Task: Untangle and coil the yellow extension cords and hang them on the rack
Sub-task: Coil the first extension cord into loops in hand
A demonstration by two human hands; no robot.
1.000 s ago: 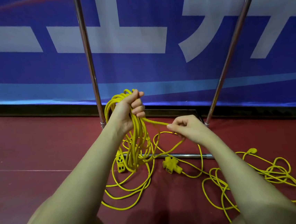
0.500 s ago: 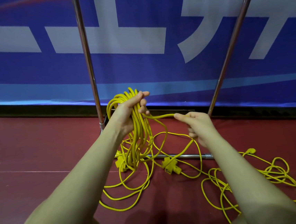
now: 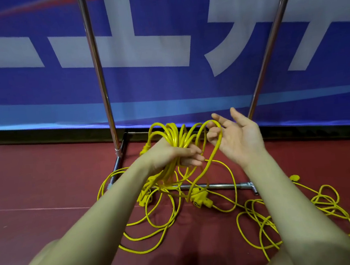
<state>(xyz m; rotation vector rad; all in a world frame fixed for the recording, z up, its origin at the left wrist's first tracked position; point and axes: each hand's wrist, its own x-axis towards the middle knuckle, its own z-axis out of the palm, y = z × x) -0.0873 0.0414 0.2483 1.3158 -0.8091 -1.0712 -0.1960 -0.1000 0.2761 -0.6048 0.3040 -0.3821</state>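
With the left hand (image 3: 172,156) gripping a part-wound coil (image 3: 171,136), the right hand (image 3: 237,137) hooks another loop (image 3: 216,147), while a tangled cord (image 3: 305,211) lies right, nothing hung.

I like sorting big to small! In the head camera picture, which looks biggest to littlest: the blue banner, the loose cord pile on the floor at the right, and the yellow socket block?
1. Blue banner, fills the background.
2. Loose cord pile.
3. Yellow socket block, smallest.

l hand (image 3: 172,154) fisted, r hand (image 3: 237,139) half-open, palm up
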